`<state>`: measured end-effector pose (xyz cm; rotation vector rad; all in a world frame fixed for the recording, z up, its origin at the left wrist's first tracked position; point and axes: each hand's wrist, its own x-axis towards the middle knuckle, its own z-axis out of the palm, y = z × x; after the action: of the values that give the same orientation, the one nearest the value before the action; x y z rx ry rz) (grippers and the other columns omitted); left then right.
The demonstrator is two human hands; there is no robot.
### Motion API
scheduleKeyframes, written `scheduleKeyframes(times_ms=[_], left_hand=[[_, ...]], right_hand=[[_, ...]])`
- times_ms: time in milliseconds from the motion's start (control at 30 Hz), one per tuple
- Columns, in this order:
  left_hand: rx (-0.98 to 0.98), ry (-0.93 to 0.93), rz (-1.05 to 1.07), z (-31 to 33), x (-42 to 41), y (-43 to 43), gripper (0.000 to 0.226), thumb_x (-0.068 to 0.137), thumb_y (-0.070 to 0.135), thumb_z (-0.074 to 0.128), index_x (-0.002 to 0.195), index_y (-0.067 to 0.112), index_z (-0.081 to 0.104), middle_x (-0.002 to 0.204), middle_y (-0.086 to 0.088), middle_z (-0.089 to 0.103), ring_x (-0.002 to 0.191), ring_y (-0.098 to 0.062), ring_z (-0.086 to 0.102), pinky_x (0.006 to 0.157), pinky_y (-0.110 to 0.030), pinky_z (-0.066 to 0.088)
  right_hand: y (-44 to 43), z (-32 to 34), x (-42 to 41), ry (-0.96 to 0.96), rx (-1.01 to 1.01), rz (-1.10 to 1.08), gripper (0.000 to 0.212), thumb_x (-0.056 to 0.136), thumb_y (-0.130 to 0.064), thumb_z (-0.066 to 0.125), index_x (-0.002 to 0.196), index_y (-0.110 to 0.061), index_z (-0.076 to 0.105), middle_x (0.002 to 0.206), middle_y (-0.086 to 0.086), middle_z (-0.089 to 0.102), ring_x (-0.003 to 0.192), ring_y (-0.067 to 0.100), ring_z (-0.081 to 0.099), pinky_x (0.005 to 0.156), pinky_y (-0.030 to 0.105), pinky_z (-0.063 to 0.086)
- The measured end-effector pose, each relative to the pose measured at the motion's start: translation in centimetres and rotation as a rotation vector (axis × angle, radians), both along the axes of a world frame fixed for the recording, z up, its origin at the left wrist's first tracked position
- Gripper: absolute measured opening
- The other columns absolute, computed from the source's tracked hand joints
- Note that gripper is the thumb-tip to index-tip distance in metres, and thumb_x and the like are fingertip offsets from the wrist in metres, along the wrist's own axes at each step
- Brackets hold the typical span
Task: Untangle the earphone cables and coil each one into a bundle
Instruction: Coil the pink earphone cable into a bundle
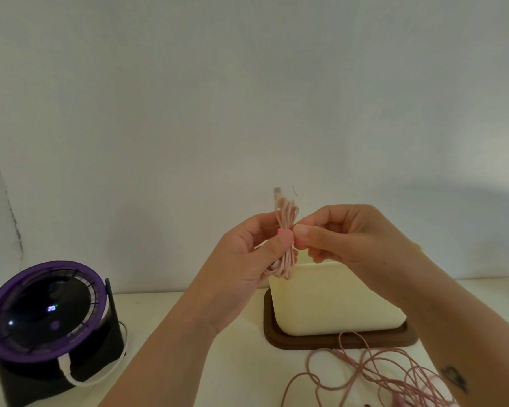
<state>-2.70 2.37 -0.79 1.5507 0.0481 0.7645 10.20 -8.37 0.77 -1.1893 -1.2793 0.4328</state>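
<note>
Head view, the only one. Two hands up in front of a pale wall, raised well above the tabletop (218, 362). Between them, one pink bundle (285, 245) of earphone cable, folded into a long upright hank. Left hand (247, 257) clenched round the middle of the hank, thumb pressed flat on its front, loops sticking out above and below the grip. Plug (277, 191) poking up past the top loops, blurred, metal-tipped. Right hand (344, 233) pinching at the same waist from the other side, thumb and forefinger closed on the strands, thumb tips of both hands just about touching. Lower loops of the hank hanging in front of the cream box (335, 301), top edge of that box partly hidden by the right wrist.

Down on the tabletop, lower right: one loose tangle (373, 374) of pink cable, sprawled in overlapping loops, well apart from both grips, its far loop reaching the brown tray (276, 336) under the box. Whether one earphone set or more lies in that tangle, cannot tell.

Count: one bundle in hand, one tangle lying, one box, one tray. At far left one fan (44, 312), purple ring, dark stand, small lit figures on its face, with one white cord (86, 380) looping at its base.
</note>
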Motion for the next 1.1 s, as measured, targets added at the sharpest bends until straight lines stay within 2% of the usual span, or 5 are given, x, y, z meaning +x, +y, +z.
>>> scheduleKeyframes(times_ms=[133,300,500,733,1100], left_hand=[[-0.044,0.037,-0.026,0.2,0.0,0.2,0.033,0.082,0.019,0.056,0.112,0.009,0.065,0.101,-0.01,0.071,0.086,-0.016,0.066,0.08,-0.025,0.056],[-0.179,0.025,-0.09,-0.1,0.6,0.2,0.035,0.081,0.016,0.058,0.113,0.003,0.065,0.096,-0.013,0.068,0.072,-0.015,0.052,0.075,-0.023,0.053],[-0.329,-0.002,-0.12,-0.4,0.8,0.3,0.038,0.077,0.014,0.059,0.112,0.001,0.064,0.088,-0.009,0.07,0.074,-0.015,0.065,0.068,-0.027,0.058],[-0.049,0.018,0.148,-1.1,1.3,-0.1,0.036,0.071,0.029,0.066,0.105,0.017,0.07,0.094,-0.002,0.071,0.082,-0.01,0.065,0.079,-0.029,0.053],[-0.26,-0.083,0.134,-1.3,1.8,-0.5,0.025,0.067,0.024,0.066,0.087,0.009,0.066,0.08,-0.001,0.072,0.075,-0.009,0.067,0.073,-0.028,0.058]], right_hand=[[0.4,-0.3,0.8,0.07,-0.031,0.01,0.034,0.065,-0.035,0.069,0.085,-0.007,0.074,0.083,0.014,0.073,0.077,0.024,0.068,0.073,0.03,0.056],[0.4,-0.4,1.0,0.15,-0.101,0.102,0.036,0.077,-0.03,0.058,0.092,0.0,0.071,0.088,0.014,0.072,0.08,0.022,0.068,0.07,0.023,0.054],[0.3,-0.4,1.0,0.058,-0.083,0.0,0.036,0.067,-0.027,0.071,0.095,-0.004,0.072,0.092,0.02,0.072,0.084,0.032,0.067,0.081,0.032,0.057],[0.9,-0.8,0.5,-0.083,-0.033,-0.198,0.002,0.078,-0.017,0.073,0.08,-0.016,0.074,0.07,0.004,0.073,0.062,0.009,0.064,0.066,0.02,0.054],[0.6,-0.6,0.3,-0.151,-0.041,-0.171,0.012,0.077,-0.022,0.073,0.087,-0.014,0.074,0.075,0.002,0.074,0.066,0.009,0.067,0.066,0.016,0.054]])
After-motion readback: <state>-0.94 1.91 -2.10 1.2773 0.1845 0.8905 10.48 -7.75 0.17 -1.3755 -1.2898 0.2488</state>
